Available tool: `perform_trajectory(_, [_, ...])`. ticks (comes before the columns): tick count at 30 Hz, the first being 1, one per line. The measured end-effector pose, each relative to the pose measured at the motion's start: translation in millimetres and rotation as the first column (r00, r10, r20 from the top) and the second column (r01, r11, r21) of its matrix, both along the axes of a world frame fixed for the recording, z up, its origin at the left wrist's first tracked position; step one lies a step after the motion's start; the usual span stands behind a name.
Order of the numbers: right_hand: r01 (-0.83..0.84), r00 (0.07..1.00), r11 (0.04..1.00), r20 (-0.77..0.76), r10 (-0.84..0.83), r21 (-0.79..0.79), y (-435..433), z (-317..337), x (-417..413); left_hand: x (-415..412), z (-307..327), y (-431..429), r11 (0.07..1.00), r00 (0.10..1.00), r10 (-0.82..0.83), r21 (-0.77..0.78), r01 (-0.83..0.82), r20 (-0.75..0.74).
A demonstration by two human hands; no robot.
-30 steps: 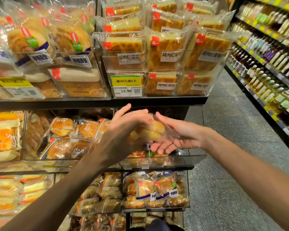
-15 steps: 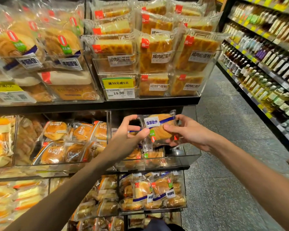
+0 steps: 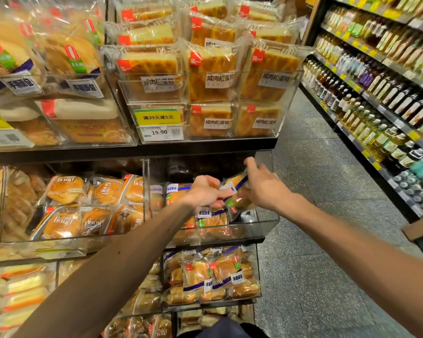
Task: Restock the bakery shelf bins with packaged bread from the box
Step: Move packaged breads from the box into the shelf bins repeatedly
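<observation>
Many wrapped round buns point(image 3: 66, 206) fill the clear bins at the left of the middle shelf. Above them, on the upper shelf, a price tag point(image 3: 160, 132) reads 19.90 beside packed cake slices point(image 3: 210, 76). Further right, our left hand point(image 3: 203, 193) pinches a bread packet point(image 3: 237, 180) between thumb and curled fingers, over the corner bin point(image 3: 261, 225), where other such packets lie. Our right hand point(image 3: 261, 186) touches the packet's right side with loosely stretched fingers, and its thumb is lifted free. Right of the shelf we see a grey speckled floor point(image 3: 327, 240), then racks of bottles point(image 3: 376, 106), and the corner of a cardboard box point(image 3: 420, 228) at the edge.
</observation>
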State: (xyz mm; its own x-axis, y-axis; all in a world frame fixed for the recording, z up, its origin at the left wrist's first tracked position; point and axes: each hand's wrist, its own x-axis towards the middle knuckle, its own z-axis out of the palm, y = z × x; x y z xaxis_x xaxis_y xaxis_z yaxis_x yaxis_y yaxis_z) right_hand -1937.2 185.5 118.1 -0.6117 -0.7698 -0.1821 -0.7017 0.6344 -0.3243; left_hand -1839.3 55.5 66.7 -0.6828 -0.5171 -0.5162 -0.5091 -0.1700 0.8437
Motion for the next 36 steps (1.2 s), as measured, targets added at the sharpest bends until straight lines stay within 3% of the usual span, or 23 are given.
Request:
perform_trajectory(4, [-0.146,0.986,0.904,-0.017,0.167,0.402,-6.6,-22.3,-6.7,-13.2,-21.7,4.4,0.986,0.978,-0.154,-0.042,0.161,0.141])
perform_trajectory(7, [-0.199,0.969,0.85,-0.032,0.245,0.488,-11.6,-39.6,-12.3,-26.4,-34.9,7.0,0.948,0.946,-0.217,-0.181,0.263,0.242])
perform_trajectory(10, [-0.212,0.96,0.838,-0.055,0.276,0.503,-18.9,-53.8,-16.9,-37.3,-47.9,10.0,0.832,0.88,-0.307,-0.347,0.433,0.362])
perform_trajectory(15, [-0.204,0.96,0.852,-0.071,0.27,0.483,-21.9,-70.3,-19.2,-41.8,-63.4,7.9,0.557,0.754,-0.397,-0.515,0.651,0.523])
perform_trajectory(18, [-0.179,0.957,0.856,-0.116,0.266,0.485,-20.1,-80.0,-14.4,-42.7,-67.0,6.1,0.469,0.701,-0.413,-0.524,0.71,0.581])
perform_trajectory(22, [-0.181,0.945,0.829,-0.141,0.296,0.529,-18.9,-87.5,-12.6,-37.1,-67.5,8.8,0.456,0.713,-0.423,-0.549,0.701,0.559])
perform_trajectory(28, [-0.124,0.98,0.911,-0.099,0.176,0.393,-15.8,-58.7,-7.6,-21.7,-47.5,6.3,0.45,0.741,-0.478,-0.593,0.668,0.472])
perform_trajectory(32, [-0.038,0.994,0.955,-0.083,0.065,0.296,-12.1,-14.6,8.7,2.5,-5.3,-5.1,0.384,0.759,-0.498,-0.679,0.626,0.419])
perform_trajectory(36, [-0.131,0.982,0.983,-0.121,0.147,0.13,-11.9,39.2,49.0,58.1,66.8,-21.5,0.364,0.803,-0.514,-0.77,0.524,0.303])
